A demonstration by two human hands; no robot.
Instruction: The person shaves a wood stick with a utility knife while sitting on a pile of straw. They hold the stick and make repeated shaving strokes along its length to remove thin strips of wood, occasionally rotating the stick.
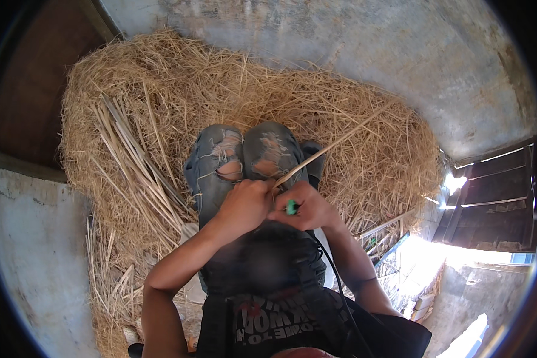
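Both hands, left hand (244, 204) and right hand (307, 206), on one long straw stalk (325, 151) above torn-jeans knees (247, 152), straw pile (179, 101) around.

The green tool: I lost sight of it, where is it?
In the head view, the green tool sits just right of centre, gripped in the right hand beside the left hand, above the knees in torn jeans.
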